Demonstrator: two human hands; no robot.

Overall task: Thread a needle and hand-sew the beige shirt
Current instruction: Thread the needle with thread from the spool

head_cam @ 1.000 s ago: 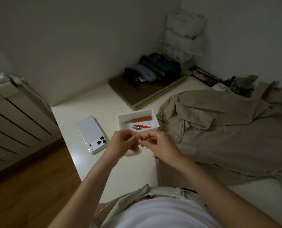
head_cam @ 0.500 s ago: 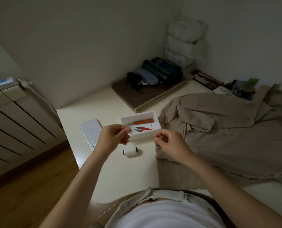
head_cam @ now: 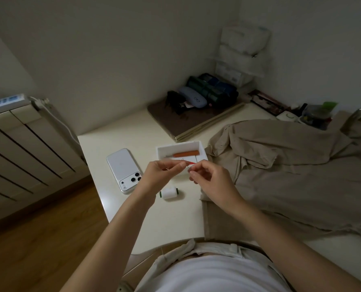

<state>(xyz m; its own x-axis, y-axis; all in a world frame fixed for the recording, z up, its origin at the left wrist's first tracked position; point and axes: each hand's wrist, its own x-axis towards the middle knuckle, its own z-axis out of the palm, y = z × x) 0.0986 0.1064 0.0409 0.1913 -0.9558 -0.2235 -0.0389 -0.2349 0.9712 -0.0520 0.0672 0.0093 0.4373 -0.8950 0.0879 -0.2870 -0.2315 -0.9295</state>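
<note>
My left hand (head_cam: 164, 172) and my right hand (head_cam: 210, 179) meet fingertip to fingertip above the table's front part, just before the white tray (head_cam: 202, 149). The right hand pinches a thin needle between thumb and forefinger. The left hand pinches what seems to be the thread end; it is too fine to make out. A white thread spool (head_cam: 169, 192) lies on the table under the hands. The beige shirt (head_cam: 291, 171) is spread in folds on the right side of the table.
The tray holds an orange-handled tool (head_cam: 185, 154) and red snips (head_cam: 191, 163). A white phone (head_cam: 123, 169) lies left of the hands. A brown board (head_cam: 175, 121) with cases stands at the back; small jars fill the far right corner. A radiator (head_cam: 17, 148) flanks the table's left edge.
Half a second ago my hands had drawn apart, with the needle in the right. Now they have come back together in front of the tray.
</note>
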